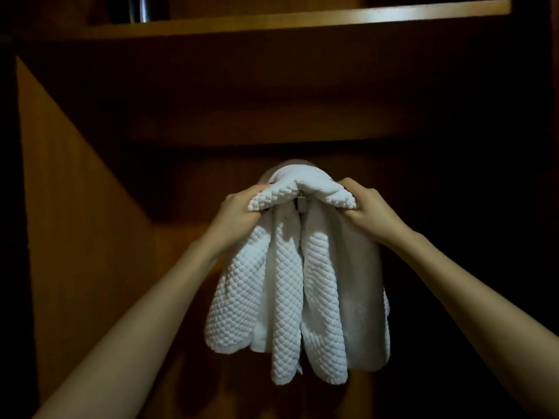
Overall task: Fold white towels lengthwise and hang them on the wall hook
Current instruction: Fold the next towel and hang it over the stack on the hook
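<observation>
Inside a dim wooden closet (81,225), below a shelf (302,16), the white towel (302,285) hangs over the hook (301,204). The left hand (239,211) and the right hand (367,207) each grip its top fold.

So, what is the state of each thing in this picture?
white towel, draped over the hook, folds hanging down
hook, mostly covered by the towel, metal tip showing
left hand, grips the towel's top fold
right hand, grips the towel's top fold
shelf, fixed above, carries a dark object
</observation>
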Demonstrator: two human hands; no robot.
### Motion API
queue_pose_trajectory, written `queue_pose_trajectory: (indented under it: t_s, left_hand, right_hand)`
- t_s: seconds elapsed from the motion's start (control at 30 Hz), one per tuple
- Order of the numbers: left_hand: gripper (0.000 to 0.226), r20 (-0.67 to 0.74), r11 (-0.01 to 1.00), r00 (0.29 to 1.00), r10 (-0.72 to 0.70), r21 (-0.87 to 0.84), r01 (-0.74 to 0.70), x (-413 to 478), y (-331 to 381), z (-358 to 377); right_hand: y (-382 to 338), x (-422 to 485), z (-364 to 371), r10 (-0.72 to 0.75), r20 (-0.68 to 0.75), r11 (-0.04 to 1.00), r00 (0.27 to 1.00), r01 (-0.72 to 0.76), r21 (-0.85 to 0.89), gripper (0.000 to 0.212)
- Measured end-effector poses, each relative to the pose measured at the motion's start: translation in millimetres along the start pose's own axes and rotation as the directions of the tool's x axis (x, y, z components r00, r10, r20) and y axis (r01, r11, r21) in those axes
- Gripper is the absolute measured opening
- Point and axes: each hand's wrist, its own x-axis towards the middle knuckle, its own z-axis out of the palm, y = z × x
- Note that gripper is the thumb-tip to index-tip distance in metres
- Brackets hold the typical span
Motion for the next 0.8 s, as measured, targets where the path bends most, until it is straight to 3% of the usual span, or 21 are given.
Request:
queue_pose_trajectory:
  t_s: [0.17,0.3,0.5,0.63,0.8]
  left_hand:
    - [0.047,0.086,0.999,0.996,-0.006,-0.053,0.01,14.1,5.3,-6.8]
    - [0.047,0.137,0.98,0.982,-0.133,-0.131,0.151,24.1,-2.5,8.5]
    - [0.053,0.138,0.994,0.988,-0.073,-0.067,0.083,36.5,-24.2,12.1]
    - [0.051,0.113,0.983,0.988,-0.106,-0.14,0.121,27.7,-22.3,23.6]
    - [0.076,0.207,0.957,0.969,-0.137,-0.226,0.184,-1.7,-5.1,37.0]
  right_hand:
    - [-1.1,3.8,-4.8,0.02,0.091,0.998,0.996,-0.015,-0.054,0.059]
    - [3.8,14.3,1.9,0.004,0.15,0.999,0.989,0.003,-0.047,0.061]
    - [24.3,38.1,10.8,0.024,0.162,0.991,0.986,-0.045,0.127,0.064]
    - [22.2,28.2,19.1,0.098,0.126,0.962,0.987,-0.126,0.241,0.061]
    - [16.1,0.5,20.0,0.202,0.173,0.936,0.964,-0.242,0.255,0.074]
